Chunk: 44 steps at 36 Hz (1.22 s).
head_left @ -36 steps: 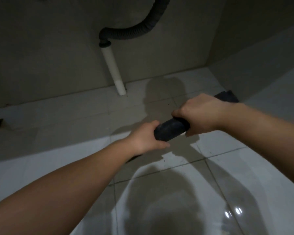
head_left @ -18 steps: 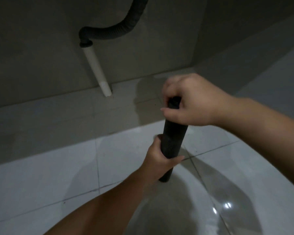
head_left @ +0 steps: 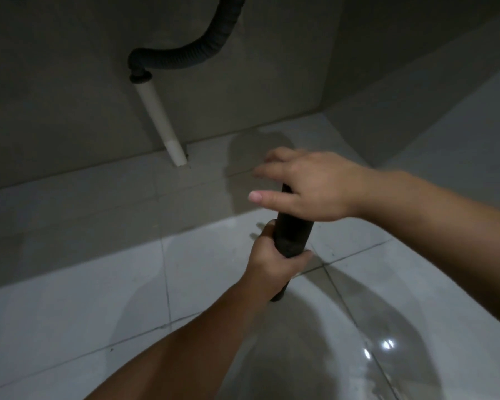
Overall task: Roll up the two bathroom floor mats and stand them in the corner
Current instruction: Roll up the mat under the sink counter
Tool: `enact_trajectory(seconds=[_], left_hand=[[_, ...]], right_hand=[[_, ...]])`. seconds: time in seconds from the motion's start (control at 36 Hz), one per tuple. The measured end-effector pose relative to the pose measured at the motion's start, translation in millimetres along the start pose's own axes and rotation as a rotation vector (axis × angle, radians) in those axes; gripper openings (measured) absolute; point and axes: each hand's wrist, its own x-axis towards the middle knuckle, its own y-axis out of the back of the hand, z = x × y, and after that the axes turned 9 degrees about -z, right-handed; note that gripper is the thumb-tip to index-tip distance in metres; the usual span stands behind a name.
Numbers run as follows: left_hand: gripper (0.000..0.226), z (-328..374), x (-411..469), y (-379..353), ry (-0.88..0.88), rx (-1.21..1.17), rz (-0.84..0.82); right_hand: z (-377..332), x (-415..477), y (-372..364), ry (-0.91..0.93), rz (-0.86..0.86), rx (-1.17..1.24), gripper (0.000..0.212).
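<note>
A person's left hand gripped a tightly rolled dark floor mat around its lower half, fingers wrapped fully about the roll, at the centre of the frame in a dim bathroom. The roll stood close to upright, its bottom end showing just below the left wrist over the pale floor tiles; whether that end touched the floor could not be told. The right hand, reaching in from the right edge of the frame, lay over the top of the roll with its grip spread wide, thumb stretched out to the left and fingers extended and blurred, palm covering the mat's upper end without closing round it. In the upper left of the frame a dark corrugated drain hose curved down the grey wall and joined a white pipe, which ran at a slant to the floor at the base of the wall. To the upper right, the two walls met in a corner, apart from the mat. Bright reflections shone on the glossy tiles at lower right, inside a broad shadow.
</note>
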Motion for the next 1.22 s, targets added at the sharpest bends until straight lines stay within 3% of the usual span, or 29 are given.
enact_trajectory(seconds=[0.11,0.25,0.36,0.42,0.56,0.67,0.75,0.92,1.0,1.08,1.22], left_hand=[[0.050,2.4,2.3,-5.7,-0.016,0.049,0.022],[0.036,7.9,8.8,0.4,0.001,0.103,-0.075],[0.029,19.3,23.4,2.7,-0.010,0.269,-0.184],[0.026,25.4,31.5,1.4,-0.040,0.366,-0.227],[0.042,41.0,55.2,-5.0,-0.019,0.496,-0.335],[0.063,44.0,72.4,-13.8,0.031,0.451,-0.104],[0.048,43.0,79.2,-27.9,0.060,0.371,0.102],[0.029,71.3,110.0,-83.4,0.310,-0.128,0.013],[0.037,89.8,136.3,-115.9,0.327,-0.338,-0.016],[0.042,101.6,167.8,-141.4,0.303,-0.402,-0.045],[0.046,114.0,210.7,-168.2,0.232,-0.540,0.095]], right_hand=[[-4.0,-5.7,4.8,0.043,-0.003,0.012,0.079],[4.5,-11.2,6.0,0.009,-0.075,-0.022,0.062],[24.6,-35.5,22.0,-0.084,-0.332,-0.051,0.035],[37.9,-43.5,16.1,-0.157,-0.390,-0.018,0.033],[94.2,-65.0,-13.6,-0.290,-0.230,0.496,0.029],[132.1,-91.5,-25.9,-0.414,0.081,0.902,0.021],[154.7,-101.0,-38.3,-0.536,0.264,1.162,0.020],[192.8,-97.9,-62.8,-0.564,0.584,1.619,0.034],[211.8,-94.2,-72.6,-0.498,0.636,1.831,0.036],[232.2,-92.0,-85.9,-0.414,0.634,1.962,0.031],[265.7,-96.6,-102.7,-0.342,0.619,2.070,0.017]])
